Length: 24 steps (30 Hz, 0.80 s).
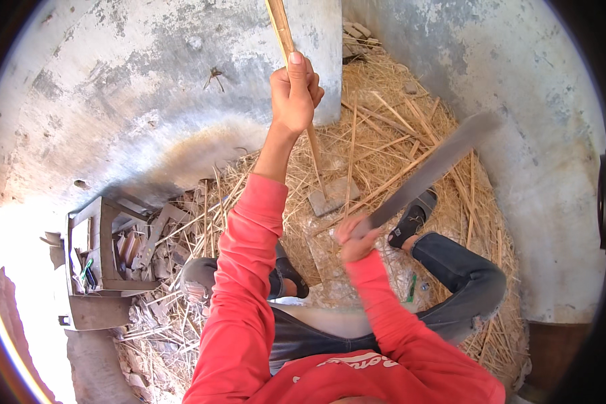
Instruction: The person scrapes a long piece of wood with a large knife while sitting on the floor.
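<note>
My left hand (295,97) is raised, its fingers closed around a long, pale strip of split bamboo or wood (280,28). The strip runs down below the fist, and its lower end comes to a small grey block (334,196) on the ground. Lower and to the right, my right hand (357,240) grips a machete (427,170), whose long, dark blade slants up to the far right. Motion blurs the blade's tip and my right hand. The machete's handle is mostly hidden in the fist.
Shavings and loose strips (451,182) litter the ground around my sandalled feet (414,215). Mottled grey walls (161,74) rise ahead and right. At left, a wooden frame box (101,256) holds scraps. A small green object (411,288) lies near my right knee.
</note>
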Available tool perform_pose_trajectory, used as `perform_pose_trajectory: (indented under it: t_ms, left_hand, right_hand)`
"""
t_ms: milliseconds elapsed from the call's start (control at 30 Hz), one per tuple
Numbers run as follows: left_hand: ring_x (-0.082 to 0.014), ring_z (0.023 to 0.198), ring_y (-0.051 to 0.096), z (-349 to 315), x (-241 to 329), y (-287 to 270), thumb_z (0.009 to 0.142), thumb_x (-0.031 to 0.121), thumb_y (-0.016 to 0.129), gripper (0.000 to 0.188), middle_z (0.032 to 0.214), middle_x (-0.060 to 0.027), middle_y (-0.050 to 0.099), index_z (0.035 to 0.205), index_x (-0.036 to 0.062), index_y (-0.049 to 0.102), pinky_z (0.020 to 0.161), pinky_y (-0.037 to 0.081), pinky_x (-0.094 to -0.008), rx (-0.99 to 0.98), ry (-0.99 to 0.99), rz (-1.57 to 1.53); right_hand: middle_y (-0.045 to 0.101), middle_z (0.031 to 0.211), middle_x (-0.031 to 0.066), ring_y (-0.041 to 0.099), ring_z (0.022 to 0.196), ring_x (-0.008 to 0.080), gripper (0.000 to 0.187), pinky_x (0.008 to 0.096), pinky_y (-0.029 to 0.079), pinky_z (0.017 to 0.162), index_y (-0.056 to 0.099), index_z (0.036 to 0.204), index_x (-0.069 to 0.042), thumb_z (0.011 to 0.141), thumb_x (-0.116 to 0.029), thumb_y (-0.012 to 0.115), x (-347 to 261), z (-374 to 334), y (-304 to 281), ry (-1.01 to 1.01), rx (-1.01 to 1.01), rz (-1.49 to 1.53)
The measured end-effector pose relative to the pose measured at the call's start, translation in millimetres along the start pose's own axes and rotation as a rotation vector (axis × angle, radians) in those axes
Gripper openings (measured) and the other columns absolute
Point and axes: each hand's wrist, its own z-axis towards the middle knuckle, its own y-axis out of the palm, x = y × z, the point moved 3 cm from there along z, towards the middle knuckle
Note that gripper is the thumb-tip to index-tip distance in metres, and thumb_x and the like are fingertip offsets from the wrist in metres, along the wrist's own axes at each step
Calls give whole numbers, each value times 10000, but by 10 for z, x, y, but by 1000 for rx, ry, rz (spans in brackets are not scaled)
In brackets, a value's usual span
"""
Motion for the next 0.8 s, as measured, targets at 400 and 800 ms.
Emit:
perform_pose_trajectory:
  t_ms: [400, 800]
  left_hand:
    - [-56, 453, 162, 0, -75, 72, 1028, 614, 339, 604, 532, 59, 223, 637, 162, 253, 405, 155, -257, -24, -1, 22]
    - [-62, 460, 149, 24, -14, -3, 1009, 651, 345, 623, 543, 63, 203, 636, 160, 252, 411, 143, -257, 8, -9, -12]
  right_hand:
    - [396, 537, -7, 386, 420, 134, 604, 314, 375, 426, 471, 791, -104, 953, -686, 451, -427, 231, 40, 760, 174, -290]
    - [391, 534, 15, 407, 403, 156, 650, 323, 347, 401, 468, 711, -119, 922, -733, 432, 1500, -1198, -1866, 864, 290, -1000]
